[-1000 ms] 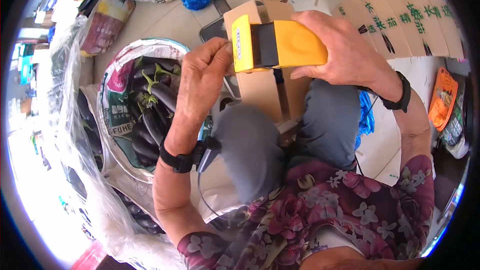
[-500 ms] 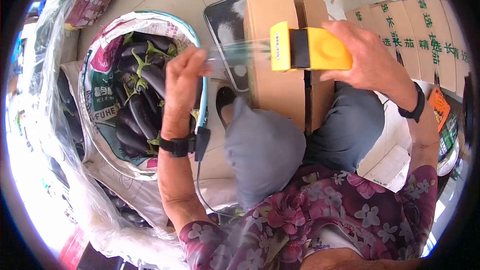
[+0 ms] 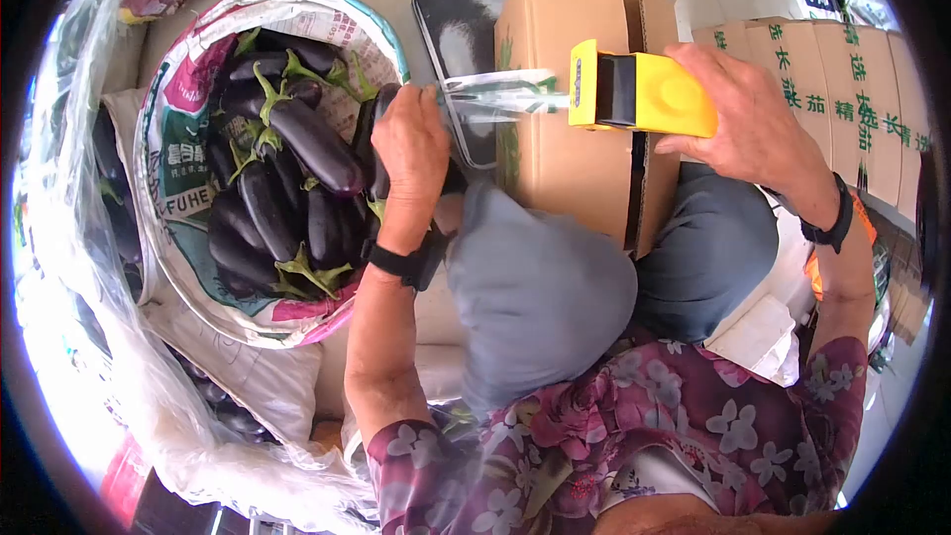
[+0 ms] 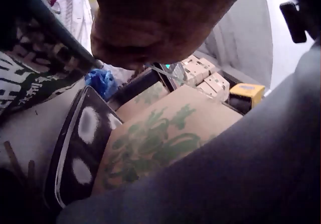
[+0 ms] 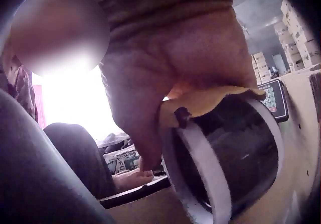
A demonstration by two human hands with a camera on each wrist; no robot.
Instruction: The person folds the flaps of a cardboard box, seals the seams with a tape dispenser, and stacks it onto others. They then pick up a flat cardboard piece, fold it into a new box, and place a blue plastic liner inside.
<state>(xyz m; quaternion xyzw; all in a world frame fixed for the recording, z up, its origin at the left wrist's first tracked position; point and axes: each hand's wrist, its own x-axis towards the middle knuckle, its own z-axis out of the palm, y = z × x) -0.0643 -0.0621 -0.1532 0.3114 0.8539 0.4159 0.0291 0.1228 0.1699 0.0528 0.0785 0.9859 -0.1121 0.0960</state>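
My right hand (image 3: pixel 748 114) grips a yellow tape dispenser (image 3: pixel 684 94) from its right end, above a brown carton (image 3: pixel 560 154) between the knees. A strip of clear tape (image 3: pixel 500 89) runs from the dispenser to my left hand (image 3: pixel 409 144), whose curled fingers pinch its end. The strip crosses over the carton's left side. Close up in the right wrist view, the dispenser's roll (image 5: pixel 241 153) shows below the right hand. The left wrist view shows the carton's green printed side (image 4: pixel 155 143) below the left hand.
A round sack (image 3: pixel 178 263) full of dark eggplants (image 3: pixel 317 144) stands at the left, right beside the left hand. The carton overlaps a black scale platform (image 3: pixel 451 25). Cardboard with green print (image 3: pixel 807 89) lies at the right. Clear plastic sheeting (image 3: pixel 109 307) hangs along the far left.
My left hand has moved away from the dispenser, drawing out a strip of tape. The right hand still holds the dispenser. The head view has shifted, bringing the carton and sack higher in view.
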